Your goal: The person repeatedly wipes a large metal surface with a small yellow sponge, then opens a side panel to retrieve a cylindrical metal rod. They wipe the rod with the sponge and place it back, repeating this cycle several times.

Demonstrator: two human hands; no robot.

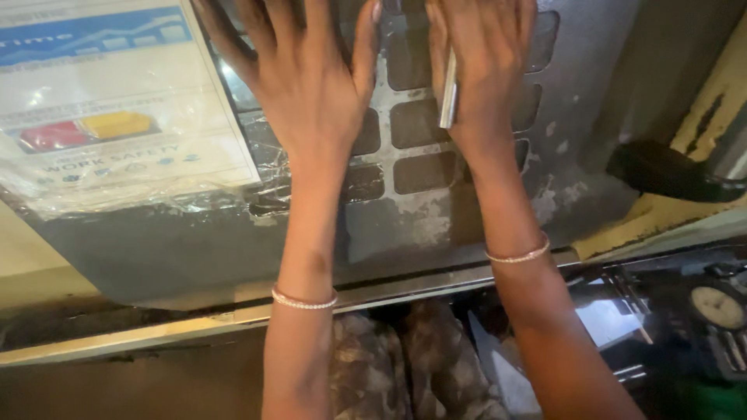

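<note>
Metal strip (pixel 448 92), thin and silvery, sits upright under the right hand (pixel 484 74), pinned by thumb and palm against a grey perforated machine panel (pixel 424 167). Left hand (pixel 307 78) lies just beside it, fingers spread flat, holding nothing. Plastic-wrapped poster (pixel 109 101) hangs left.

Both hands lie flat on grey metal panel (pixel 482 210), so no room under the palms. Left hand (pixel 311 85) has fingers spread; narrow gap to right hand (pixel 482 70), partly taken by thin metal strip (pixel 448 93) at the right thumb edge. Plastic-wrapped poster (pixel 109 101) blocks panel just left of left hand. Black handle (pixel 669 173) sticks out on far right, well apart. Bare panel open below wrists down to metal rail (pixel 194 325). Dial gauge (pixel 717 306) crowds lower right corner.
</note>
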